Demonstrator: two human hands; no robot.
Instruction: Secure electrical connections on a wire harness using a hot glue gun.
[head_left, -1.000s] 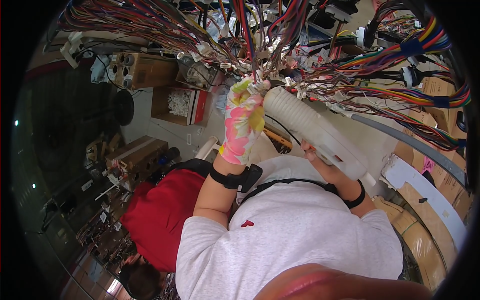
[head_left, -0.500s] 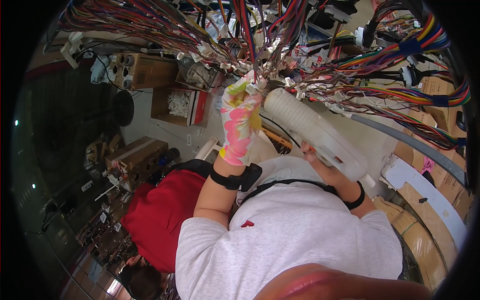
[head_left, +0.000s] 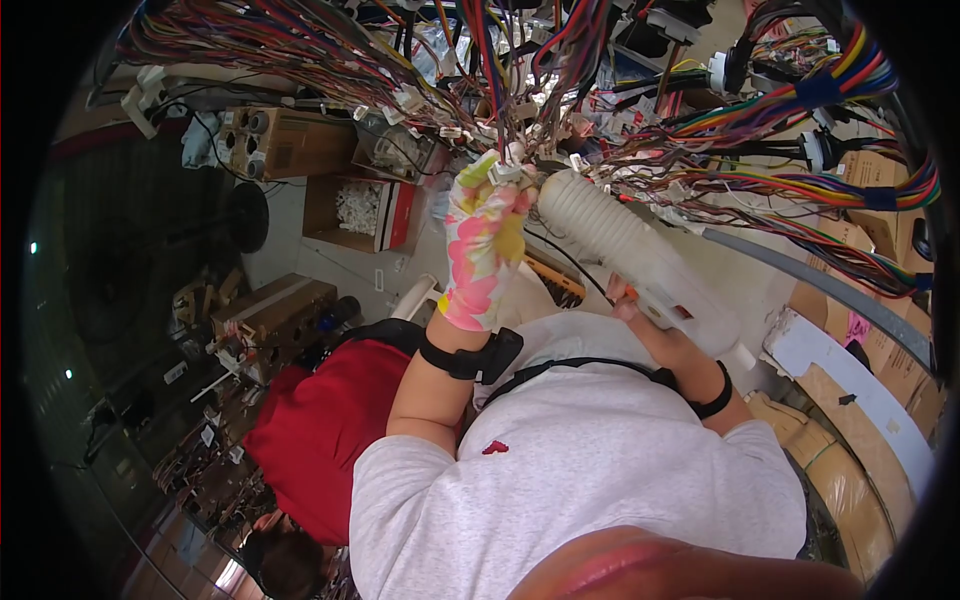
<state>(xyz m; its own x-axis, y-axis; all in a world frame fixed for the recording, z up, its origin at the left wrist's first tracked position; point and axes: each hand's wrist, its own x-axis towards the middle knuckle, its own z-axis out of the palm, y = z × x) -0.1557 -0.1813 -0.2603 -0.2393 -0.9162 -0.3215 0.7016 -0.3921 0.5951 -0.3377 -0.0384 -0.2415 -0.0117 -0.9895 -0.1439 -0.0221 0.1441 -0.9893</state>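
In a patterned pink, yellow and white glove, my left hand (head_left: 486,215) is closed round a white plastic connector (head_left: 505,174) at the lower end of a hanging wire bundle. My right hand (head_left: 640,312) is bare and wraps the underside of a white heat gun (head_left: 640,245) with a ribbed barrel. The gun slants up to the left, and its barrel end is close beside my gloved fingers. Some right fingers are hidden behind its body. A black cord (head_left: 565,258) runs near the gun's underside.
Colourful wire harnesses (head_left: 840,85) hang across the top and right. Left of my glove are an open box of white parts (head_left: 360,208) and a cardboard box (head_left: 295,140). A person in red (head_left: 320,430) is close on my left. Flattened cardboard (head_left: 850,380) stands at the right.
The heat gun and my right hand have shifted slightly to the right. My left hand has turned a little, bringing the connector slightly to the right.
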